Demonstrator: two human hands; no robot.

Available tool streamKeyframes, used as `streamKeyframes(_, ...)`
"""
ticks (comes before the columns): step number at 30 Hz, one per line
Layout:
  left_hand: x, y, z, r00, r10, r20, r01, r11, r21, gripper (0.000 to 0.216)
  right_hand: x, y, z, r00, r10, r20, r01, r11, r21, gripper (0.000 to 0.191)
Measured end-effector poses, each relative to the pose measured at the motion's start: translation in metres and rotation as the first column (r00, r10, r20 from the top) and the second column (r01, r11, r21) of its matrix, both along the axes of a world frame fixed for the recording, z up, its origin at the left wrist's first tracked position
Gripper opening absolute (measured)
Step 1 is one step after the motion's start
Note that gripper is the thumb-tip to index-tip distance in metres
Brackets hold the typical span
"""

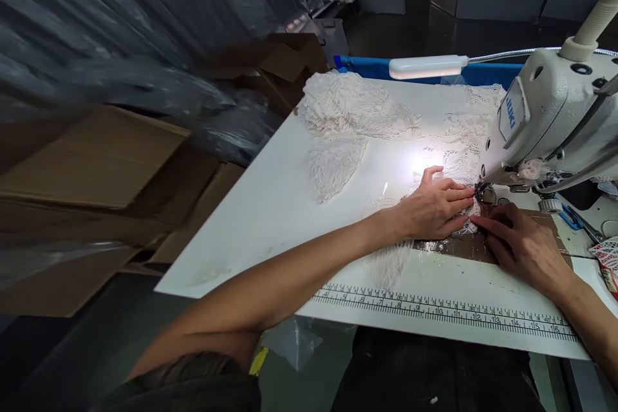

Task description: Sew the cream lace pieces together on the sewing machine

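My left hand (432, 209) lies flat on a strip of white lace (470, 209), fingers stretched toward the needle area of the sewing machine (550, 116). Its fingertips come close to the presser foot (479, 190). From the right, my right hand (528, 248) reaches in with its index fingertip touching the lace edge beside my left fingers. The thumb stands apart from that finger and the other fingers are bent. More lace passes under my left wrist and hangs toward the ruler, and some spreads behind the hand. Both hands partly hide the fabric.
A heap of white lace (347, 103) sits at the back of the white table (251, 232). A lamp (427, 67) shines over the work. Blue-handled scissors (574, 217) lie right of the machine head. A printed ruler (444, 312) runs along the front edge. Cardboard boxes (91, 154) stand left.
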State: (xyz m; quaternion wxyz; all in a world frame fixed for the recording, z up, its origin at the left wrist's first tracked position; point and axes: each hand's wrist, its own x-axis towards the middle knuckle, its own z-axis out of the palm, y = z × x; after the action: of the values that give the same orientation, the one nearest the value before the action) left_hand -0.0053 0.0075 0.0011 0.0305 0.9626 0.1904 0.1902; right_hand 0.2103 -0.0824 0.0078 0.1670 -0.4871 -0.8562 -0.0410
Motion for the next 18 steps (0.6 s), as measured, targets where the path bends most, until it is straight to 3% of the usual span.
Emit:
streamKeyframes(8,0.0011,-0.0024,0.0007,1.000,0.008,-0.008,-0.008,1.000,0.023,0.032,-0.0004,-0.0004,0.0017,0.998,0.002,-0.058,-0.003,1.000,-0.016,0.033)
streamKeyframes(18,0.0026,-0.0085,-0.0030,0.998,0.047,0.039,-0.049,0.997,0.055,0.030,-0.0004,-0.0008,0.0003,1.000,-0.031,-0.002,0.031,0.999,-0.039,0.035)
